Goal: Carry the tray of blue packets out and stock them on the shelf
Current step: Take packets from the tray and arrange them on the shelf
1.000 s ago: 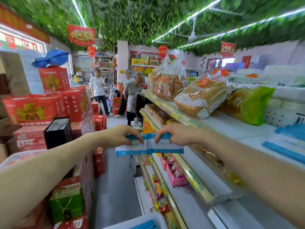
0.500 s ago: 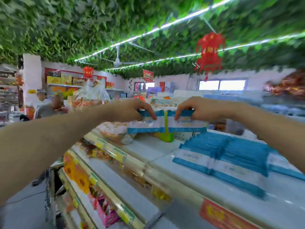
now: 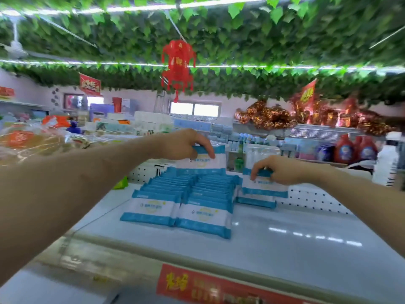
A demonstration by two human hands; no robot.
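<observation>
Pinching: left hand [image 3: 186, 143] curled on the top edge of an upright blue packet [image 3: 201, 160], behind the stocked rows [image 3: 184, 195] | right hand [image 3: 282, 170] pinches the second packet [image 3: 264, 187] top edge, just right of rows | rows lie on shelf [image 3: 295, 240]

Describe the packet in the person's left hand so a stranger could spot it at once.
Under the red lantern, the shelf carries two rows of blue-and-white packets. At their far end the left hand pinches one packet by its top. It stands upright above the rows; the other packet, in the right hand, is lower, to their right.
</observation>
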